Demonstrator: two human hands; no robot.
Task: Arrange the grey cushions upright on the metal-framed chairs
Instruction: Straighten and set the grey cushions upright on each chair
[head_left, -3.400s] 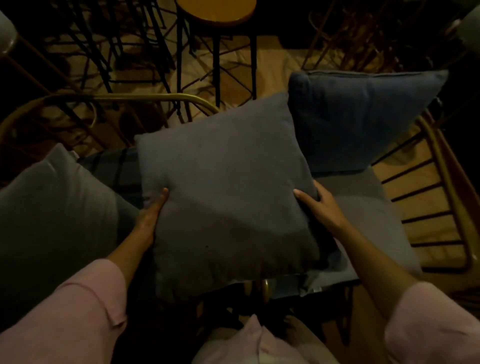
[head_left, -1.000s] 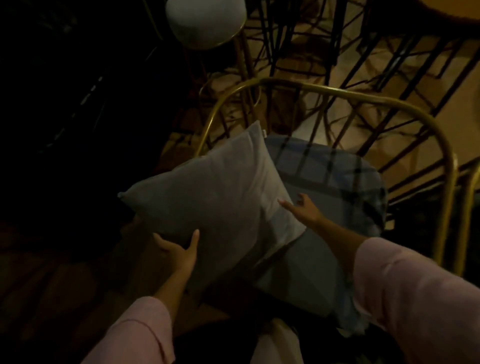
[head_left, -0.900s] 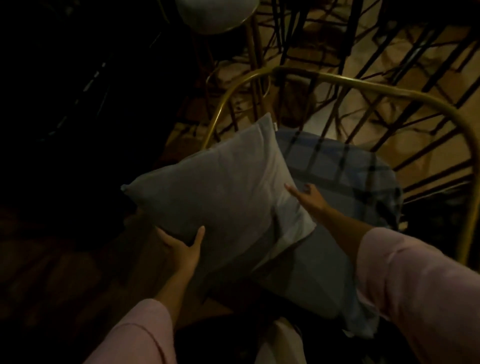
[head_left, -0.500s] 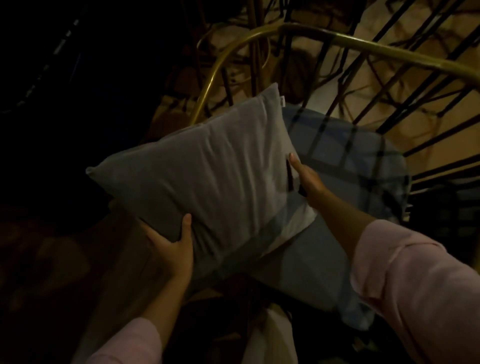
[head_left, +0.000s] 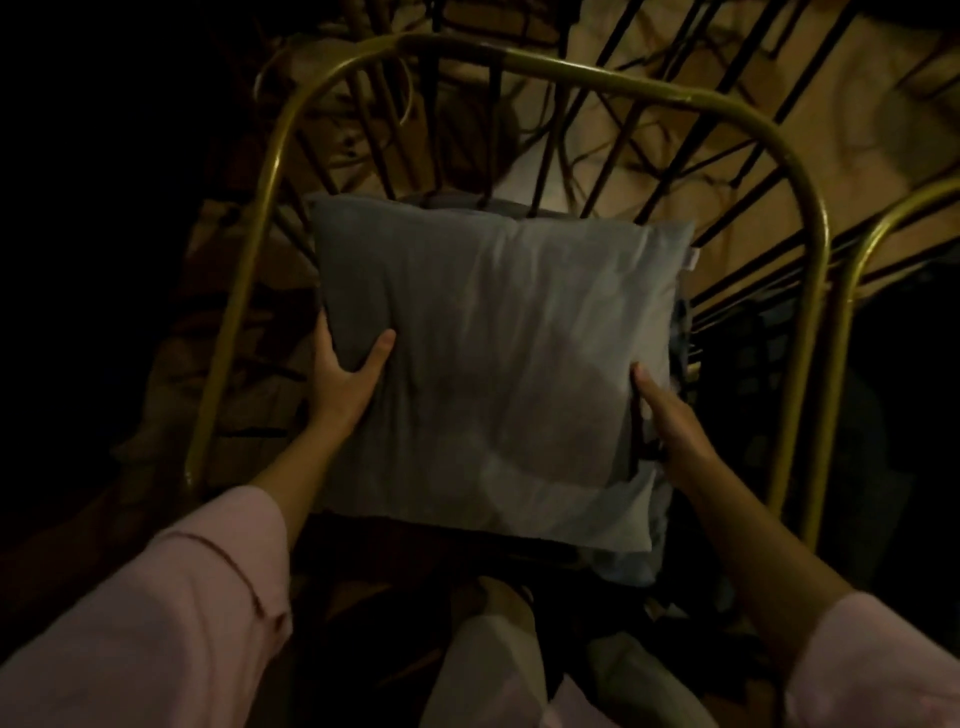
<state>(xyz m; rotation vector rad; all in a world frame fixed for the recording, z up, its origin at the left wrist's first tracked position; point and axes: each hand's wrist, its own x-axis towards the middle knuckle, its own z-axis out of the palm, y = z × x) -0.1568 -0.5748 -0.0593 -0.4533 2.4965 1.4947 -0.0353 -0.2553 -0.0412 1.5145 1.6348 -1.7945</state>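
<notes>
A dim, downward view from a head-worn camera shows a square grey cushion (head_left: 493, 374) filling the middle of the frame, held by a person at both side edges. The left hand (head_left: 345, 376), at centre left, grips the cushion's left edge with the thumb pressed on the front face and the fingers wrapped out of sight behind. The right hand (head_left: 670, 421), at centre right, lies along the cushion's right edge with the thumb on the front; its other fingers are hidden, so how tightly they close cannot be told. Both arms wear pink sleeves (head_left: 156, 623) that enter from the lower corners. The cushion sits inside the curved brass-coloured frame of a metal chair (head_left: 571, 67), whose rail arcs across the top of the frame and runs down both sides, with thin dark bars behind. The cushion's top edge lies near those bars; whether it touches them is unclear. A bluish seat pad (head_left: 623, 566) shows beneath the cushion's lower right corner. A second brass frame (head_left: 878, 228) stands just beside, at the right edge.
</notes>
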